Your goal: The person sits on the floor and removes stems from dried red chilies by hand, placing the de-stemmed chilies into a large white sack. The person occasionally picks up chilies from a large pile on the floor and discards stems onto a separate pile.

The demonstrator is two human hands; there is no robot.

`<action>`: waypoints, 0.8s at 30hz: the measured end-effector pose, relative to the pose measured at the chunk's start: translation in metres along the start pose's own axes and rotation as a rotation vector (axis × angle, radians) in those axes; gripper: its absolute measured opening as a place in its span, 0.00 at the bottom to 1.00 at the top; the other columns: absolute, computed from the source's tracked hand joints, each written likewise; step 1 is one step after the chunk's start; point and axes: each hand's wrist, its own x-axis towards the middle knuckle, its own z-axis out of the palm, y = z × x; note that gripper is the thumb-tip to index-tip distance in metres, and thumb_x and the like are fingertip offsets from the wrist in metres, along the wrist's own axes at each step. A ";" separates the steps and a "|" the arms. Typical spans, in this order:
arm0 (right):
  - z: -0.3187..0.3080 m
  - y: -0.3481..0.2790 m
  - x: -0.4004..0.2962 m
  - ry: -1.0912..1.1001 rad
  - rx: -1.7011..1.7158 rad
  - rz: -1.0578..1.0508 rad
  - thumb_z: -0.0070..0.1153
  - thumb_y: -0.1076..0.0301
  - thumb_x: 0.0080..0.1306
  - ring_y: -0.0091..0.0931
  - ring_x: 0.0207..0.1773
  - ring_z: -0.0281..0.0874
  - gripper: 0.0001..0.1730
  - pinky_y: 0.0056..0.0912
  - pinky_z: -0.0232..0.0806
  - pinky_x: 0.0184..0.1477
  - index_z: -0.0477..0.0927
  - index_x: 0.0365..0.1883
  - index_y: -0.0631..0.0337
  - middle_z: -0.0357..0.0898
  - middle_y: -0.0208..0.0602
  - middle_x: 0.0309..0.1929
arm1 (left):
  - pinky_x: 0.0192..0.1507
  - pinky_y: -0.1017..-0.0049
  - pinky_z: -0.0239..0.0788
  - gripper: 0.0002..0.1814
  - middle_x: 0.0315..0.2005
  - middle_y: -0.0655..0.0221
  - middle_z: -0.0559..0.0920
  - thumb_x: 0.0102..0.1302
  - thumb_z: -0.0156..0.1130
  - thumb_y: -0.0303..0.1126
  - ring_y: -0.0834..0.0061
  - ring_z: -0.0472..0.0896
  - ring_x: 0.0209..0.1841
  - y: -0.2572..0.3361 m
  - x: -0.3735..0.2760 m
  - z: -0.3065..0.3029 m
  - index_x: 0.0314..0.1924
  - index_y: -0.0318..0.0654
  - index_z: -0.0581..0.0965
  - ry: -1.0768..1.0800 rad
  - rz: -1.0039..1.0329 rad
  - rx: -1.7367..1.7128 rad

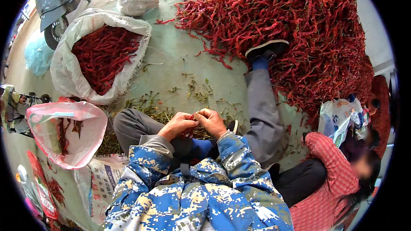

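Note:
Over my lap my two hands meet, their fingertips almost touching. My left hand (180, 124) is closed around a few red chili peppers (187, 132), whose lower ends show beneath the fingers. The fingers of my right hand (210, 122) pinch the upper end of the same peppers, though the fingers hide most of it. Green-brown pepper stems (157, 113) lie in a heap on the floor under and beyond my bent left leg. Ahead to the left, a white woven sack (136, 25) stands with its mouth wide, filled with red peppers (104, 56).
A large pile of red peppers (308, 22) spreads ahead and right, my shoe (268, 47) against it. At left is a pink-rimmed sack (96, 134) with some darker peppers inside. A person in a red top (334, 173) sits close on my right, near a plastic bag (335, 118).

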 end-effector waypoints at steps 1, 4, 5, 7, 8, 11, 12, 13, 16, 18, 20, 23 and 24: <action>0.002 0.002 -0.001 0.049 -0.031 -0.012 0.64 0.61 0.68 0.19 0.38 0.77 0.13 0.26 0.70 0.43 0.84 0.41 0.64 0.83 0.30 0.35 | 0.17 0.82 0.58 0.08 0.18 0.76 0.78 0.65 0.66 0.35 0.87 0.71 0.16 -0.003 0.002 -0.001 0.32 0.39 0.82 0.012 0.001 0.042; 0.013 0.001 -0.004 0.240 -0.332 -0.236 0.63 0.63 0.67 0.24 0.33 0.78 0.11 0.30 0.69 0.38 0.82 0.33 0.62 0.81 0.35 0.30 | 0.16 0.81 0.58 0.09 0.17 0.75 0.78 0.65 0.65 0.35 0.86 0.72 0.15 -0.011 0.007 -0.005 0.29 0.39 0.81 0.043 0.009 0.127; 0.015 -0.004 -0.007 0.307 -0.479 -0.337 0.63 0.63 0.67 0.25 0.33 0.78 0.11 0.31 0.69 0.37 0.82 0.31 0.62 0.81 0.36 0.30 | 0.16 0.81 0.58 0.09 0.17 0.75 0.78 0.65 0.64 0.35 0.86 0.72 0.15 -0.009 0.005 -0.003 0.29 0.39 0.81 0.047 0.011 0.133; 0.023 -0.004 -0.007 0.431 -0.639 -0.423 0.61 0.63 0.68 0.29 0.32 0.80 0.13 0.36 0.70 0.35 0.80 0.27 0.63 0.82 0.40 0.30 | 0.16 0.80 0.60 0.11 0.16 0.73 0.79 0.66 0.63 0.35 0.83 0.74 0.15 -0.011 0.004 -0.002 0.27 0.38 0.81 0.037 0.084 0.132; 0.027 0.005 -0.004 0.463 -0.501 -0.314 0.61 0.63 0.68 0.29 0.31 0.80 0.13 0.36 0.70 0.35 0.80 0.27 0.63 0.82 0.40 0.29 | 0.16 0.79 0.61 0.12 0.16 0.73 0.79 0.66 0.63 0.35 0.83 0.74 0.15 -0.010 0.005 0.000 0.27 0.37 0.81 0.051 0.084 0.170; 0.039 0.025 0.007 0.518 -0.132 -0.080 0.61 0.62 0.68 0.28 0.28 0.79 0.15 0.36 0.71 0.34 0.80 0.27 0.65 0.83 0.41 0.26 | 0.17 0.78 0.63 0.12 0.16 0.71 0.79 0.67 0.63 0.33 0.82 0.75 0.16 -0.019 0.016 -0.005 0.27 0.36 0.80 0.085 0.148 0.190; 0.037 0.030 0.010 0.510 -0.095 -0.043 0.61 0.61 0.68 0.25 0.29 0.80 0.16 0.34 0.71 0.35 0.80 0.28 0.65 0.83 0.40 0.26 | 0.18 0.78 0.64 0.12 0.16 0.72 0.79 0.68 0.63 0.33 0.82 0.75 0.16 -0.014 0.015 -0.005 0.27 0.36 0.80 0.088 0.121 0.232; 0.038 0.036 0.012 0.511 -0.070 -0.007 0.61 0.61 0.68 0.28 0.29 0.80 0.16 0.36 0.71 0.35 0.80 0.27 0.65 0.83 0.41 0.26 | 0.18 0.78 0.64 0.12 0.16 0.72 0.79 0.68 0.63 0.33 0.82 0.75 0.16 -0.020 0.017 -0.007 0.28 0.36 0.81 0.105 0.188 0.273; 0.039 0.042 0.010 0.527 -0.268 -0.134 0.62 0.62 0.66 0.37 0.30 0.79 0.15 0.41 0.70 0.35 0.79 0.26 0.64 0.81 0.44 0.27 | 0.20 0.78 0.64 0.11 0.17 0.75 0.78 0.69 0.65 0.34 0.85 0.74 0.19 -0.015 0.007 -0.004 0.30 0.36 0.82 0.085 0.148 0.372; 0.027 0.049 0.016 0.616 -0.463 -0.180 0.62 0.62 0.65 0.43 0.32 0.78 0.13 0.44 0.70 0.36 0.78 0.27 0.63 0.79 0.46 0.28 | 0.22 0.79 0.64 0.10 0.18 0.77 0.78 0.68 0.66 0.34 0.87 0.73 0.20 -0.013 0.001 -0.008 0.31 0.37 0.83 0.033 0.090 0.471; -0.031 0.075 0.024 0.817 -0.640 -0.097 0.62 0.62 0.64 0.48 0.34 0.77 0.12 0.48 0.69 0.37 0.78 0.29 0.62 0.78 0.49 0.29 | 0.25 0.80 0.64 0.12 0.21 0.79 0.79 0.66 0.69 0.36 0.89 0.72 0.25 -0.030 0.002 0.002 0.29 0.36 0.83 -0.194 0.332 0.479; -0.077 0.068 0.015 0.683 -0.638 -0.087 0.62 0.62 0.64 0.48 0.41 0.79 0.12 0.50 0.70 0.43 0.79 0.37 0.62 0.79 0.50 0.35 | 0.26 0.80 0.68 0.11 0.24 0.78 0.80 0.69 0.67 0.37 0.88 0.76 0.27 -0.037 -0.001 -0.006 0.36 0.36 0.83 0.086 0.378 0.135; -0.080 0.064 0.015 0.652 -0.709 -0.183 0.62 0.62 0.64 0.47 0.43 0.79 0.12 0.50 0.71 0.45 0.79 0.39 0.61 0.79 0.50 0.37 | 0.26 0.80 0.69 0.10 0.25 0.77 0.80 0.70 0.65 0.37 0.87 0.77 0.28 -0.018 -0.008 -0.005 0.39 0.36 0.82 0.255 0.227 -0.069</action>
